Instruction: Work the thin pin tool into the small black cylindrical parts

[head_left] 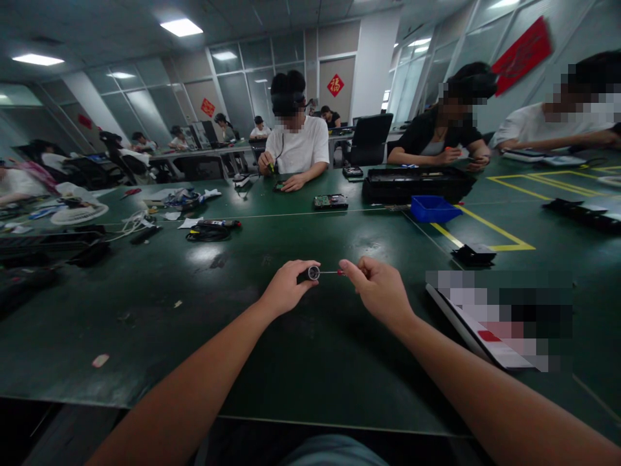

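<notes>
My left hand (pixel 287 288) is closed around a small dark cylinder (pixel 313 273) with a pale ring at its round end, which faces me. Most of its body is hidden by my fingers. From the right, my right hand (pixel 381 285) grips a screwdriver (pixel 332 272) by its red handle. Its thin metal shaft lies level and points left, with the tip at the cylinder's side; whether it sits in a screw is too small to tell. Both hands are held above the green table (pixel 272 362), close to its middle.
A pixelated white-and-red packet (pixel 495 336) lies by my right forearm. Farther off are a blue bin (pixel 434 209), a long black casing (pixel 417 186), a circuit-board part (pixel 330 202) and a coiled black cable (pixel 212 230). A person in white (pixel 298 142) works opposite.
</notes>
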A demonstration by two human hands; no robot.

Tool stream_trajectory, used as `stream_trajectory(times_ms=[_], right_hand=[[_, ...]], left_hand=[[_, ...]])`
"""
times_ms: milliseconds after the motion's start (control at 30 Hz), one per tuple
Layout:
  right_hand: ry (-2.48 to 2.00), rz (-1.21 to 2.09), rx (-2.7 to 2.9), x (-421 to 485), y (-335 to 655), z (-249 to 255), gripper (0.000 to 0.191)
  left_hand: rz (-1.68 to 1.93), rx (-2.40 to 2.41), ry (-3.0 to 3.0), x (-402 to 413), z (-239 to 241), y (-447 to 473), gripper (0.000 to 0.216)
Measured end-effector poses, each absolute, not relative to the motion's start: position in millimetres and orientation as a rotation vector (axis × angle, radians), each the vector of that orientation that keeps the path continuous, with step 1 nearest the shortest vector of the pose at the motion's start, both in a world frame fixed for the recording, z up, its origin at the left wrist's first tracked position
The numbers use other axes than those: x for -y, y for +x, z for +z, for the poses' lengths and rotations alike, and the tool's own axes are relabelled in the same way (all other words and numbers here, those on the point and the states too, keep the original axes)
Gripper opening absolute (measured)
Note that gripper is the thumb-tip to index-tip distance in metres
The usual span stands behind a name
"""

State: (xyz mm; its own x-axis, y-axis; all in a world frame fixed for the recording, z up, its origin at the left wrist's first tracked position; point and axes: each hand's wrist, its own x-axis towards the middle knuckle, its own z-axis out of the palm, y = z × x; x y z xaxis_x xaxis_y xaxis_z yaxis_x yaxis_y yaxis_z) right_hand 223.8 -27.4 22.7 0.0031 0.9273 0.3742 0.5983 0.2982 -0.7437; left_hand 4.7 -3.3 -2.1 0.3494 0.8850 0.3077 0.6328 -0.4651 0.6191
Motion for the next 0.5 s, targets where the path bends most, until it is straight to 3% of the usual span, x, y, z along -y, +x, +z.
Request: stream_trajectory(times_ms=[333,500], right_hand=[[-1.163,0.559,1.754,26.6,223.8,18.0,0.016],[-1.102,0.568,1.809,28.3,223.4,20.6,0.011]], left_hand=[[0.891,-1.342,2.224,1.3,-3.7,3.6,0.037],[0.906,-1.344,2.226,1.9,-3.9,3.8,0.038]])
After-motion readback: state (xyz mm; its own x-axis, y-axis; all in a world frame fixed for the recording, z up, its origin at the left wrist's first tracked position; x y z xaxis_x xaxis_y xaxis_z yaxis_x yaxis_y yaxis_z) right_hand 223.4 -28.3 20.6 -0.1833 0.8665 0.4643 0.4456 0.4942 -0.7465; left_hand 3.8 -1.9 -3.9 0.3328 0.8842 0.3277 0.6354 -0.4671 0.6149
